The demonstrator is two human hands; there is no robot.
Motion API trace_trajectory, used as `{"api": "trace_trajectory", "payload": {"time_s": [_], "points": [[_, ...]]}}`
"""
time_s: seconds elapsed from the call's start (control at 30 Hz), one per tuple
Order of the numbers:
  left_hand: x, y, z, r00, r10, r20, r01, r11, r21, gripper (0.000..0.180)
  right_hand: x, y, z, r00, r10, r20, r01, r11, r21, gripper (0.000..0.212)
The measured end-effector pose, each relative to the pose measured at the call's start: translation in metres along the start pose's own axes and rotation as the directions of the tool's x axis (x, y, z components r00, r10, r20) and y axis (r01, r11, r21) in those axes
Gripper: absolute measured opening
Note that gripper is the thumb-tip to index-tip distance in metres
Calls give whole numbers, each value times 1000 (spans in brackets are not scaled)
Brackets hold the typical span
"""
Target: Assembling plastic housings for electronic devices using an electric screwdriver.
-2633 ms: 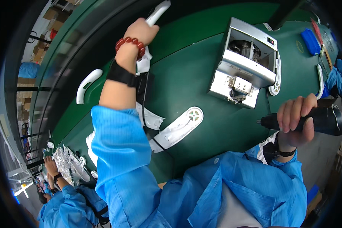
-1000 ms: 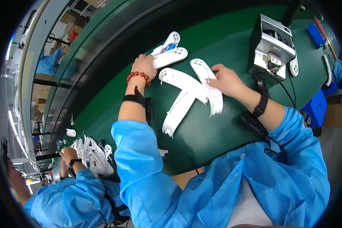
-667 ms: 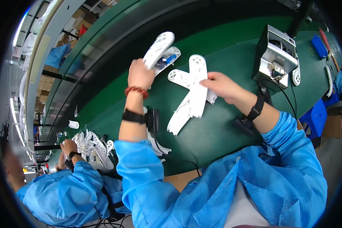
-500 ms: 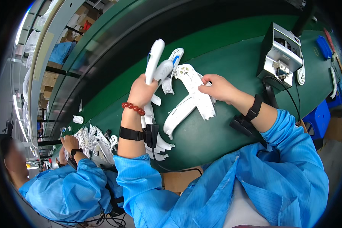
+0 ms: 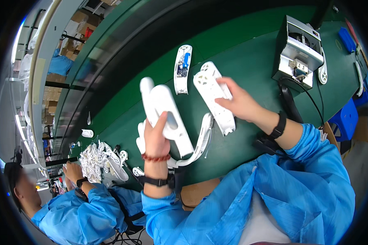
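My left hand (image 5: 156, 136) is closed round white plastic shells (image 5: 167, 108), long and rounded at one end and slightly blurred. A curved white shell (image 5: 204, 136) lies on the bench just right of them, partly hidden at its lower left end. In my right hand (image 5: 239, 100) are long white shells (image 5: 212, 92) with round, spoked ends, pinched along the right edge. They seem stacked; how many is hard to tell. Beyond both hands, another white shell (image 5: 182, 83) lies open, showing a blue part (image 5: 187, 60) and a small circuit board (image 5: 182, 70).
A metal-cased machine (image 5: 300, 57) with a cable stands on the green bench (image 5: 249, 65) at the right. Blue bins (image 5: 344, 122) are beyond it. A heap of white parts (image 5: 96, 161) lies at the left, beside a co-worker in a blue smock (image 5: 75, 212).
My left hand has come down toward me, its shells turned over. The right-hand shells are now apart from the curved one. The shell with the blue part now lies separate, in fuller view.
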State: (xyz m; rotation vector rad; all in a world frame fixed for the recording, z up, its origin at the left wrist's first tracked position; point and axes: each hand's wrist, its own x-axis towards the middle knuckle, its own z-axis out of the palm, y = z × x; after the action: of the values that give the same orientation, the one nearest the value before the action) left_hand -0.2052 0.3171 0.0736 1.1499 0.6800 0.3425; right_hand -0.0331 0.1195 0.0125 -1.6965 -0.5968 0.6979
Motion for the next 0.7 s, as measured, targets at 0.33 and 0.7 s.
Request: {"api": "trace_trajectory", "payload": {"time_s": [0.33,0.7], "points": [[-77,-73,55,936,-300,181,344,886,-309,47,-68,4,-4,801,243,546,-583,521,624,63],[-55,-86,245,714,-148,685,-207,889,408,53,-205,18,-170,987,155,-39,-82,702,708,79]]}}
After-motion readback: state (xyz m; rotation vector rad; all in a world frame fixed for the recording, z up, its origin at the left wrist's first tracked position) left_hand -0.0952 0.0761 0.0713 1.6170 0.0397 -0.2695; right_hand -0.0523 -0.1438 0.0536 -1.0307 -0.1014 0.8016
